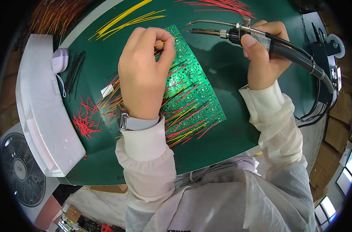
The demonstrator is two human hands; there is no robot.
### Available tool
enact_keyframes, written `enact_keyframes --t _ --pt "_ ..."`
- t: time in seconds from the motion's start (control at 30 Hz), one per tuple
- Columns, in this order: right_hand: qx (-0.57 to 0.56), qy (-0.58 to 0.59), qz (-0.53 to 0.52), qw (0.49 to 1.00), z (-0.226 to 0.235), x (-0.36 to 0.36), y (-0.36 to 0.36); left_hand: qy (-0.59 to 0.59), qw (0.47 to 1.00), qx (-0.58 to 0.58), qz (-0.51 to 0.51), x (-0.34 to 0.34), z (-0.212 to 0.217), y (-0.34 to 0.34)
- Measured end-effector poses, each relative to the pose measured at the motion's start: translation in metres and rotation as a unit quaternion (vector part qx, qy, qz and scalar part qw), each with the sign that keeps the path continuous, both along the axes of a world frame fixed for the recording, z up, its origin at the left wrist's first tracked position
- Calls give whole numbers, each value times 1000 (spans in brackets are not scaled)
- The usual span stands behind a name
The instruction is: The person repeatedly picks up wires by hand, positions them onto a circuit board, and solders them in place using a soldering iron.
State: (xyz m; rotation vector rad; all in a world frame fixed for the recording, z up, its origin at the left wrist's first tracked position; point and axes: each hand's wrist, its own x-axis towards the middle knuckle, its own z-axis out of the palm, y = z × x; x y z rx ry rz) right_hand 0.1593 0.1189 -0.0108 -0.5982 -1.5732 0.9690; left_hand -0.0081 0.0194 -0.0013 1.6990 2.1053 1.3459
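A green circuit board panel point(195, 72) lies slanted on the green table, with several red and yellow wires standing out from its lower part. Over the board's upper left edge, my left hand point(143, 73) is closed, pinching a thin yellow wire point(159, 44) between thumb and forefinger. My right hand point(265, 56) grips a soldering iron point(233, 35) with a thin metal solder-feed tube point(212, 22) fixed along it. The iron's tip points left, just above the board's top end and apart from the pinched wire. My left hand and wrist hide part of the board's left side.
Yellow wires point(125, 19) and red wires point(222, 7) lie at the far side. Short red wires point(87, 120) and black wires point(76, 71) are on the left, beside a white foam block point(39, 85) holding a lilac case point(60, 60). The iron's cable runs to a black unit point(323, 58) at right.
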Motion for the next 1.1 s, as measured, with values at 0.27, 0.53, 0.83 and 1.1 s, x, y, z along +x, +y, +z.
enact_keyframes --t 0.27,0.53,0.83,1.1 --pt "0 9 7 1000 0 -2 -1 71 997 25 1 -4 -3 1" --pt "10 -23 -10 1000 -10 2 0 92 995 14 15 -4 -2 1" --pt "15 -3 -28 999 -7 -6 -4 91 996 15 11 -4 -1 3" --pt "16 -41 -40 998 -4 -5 -5 92 996 5 5 -3 -1 3"
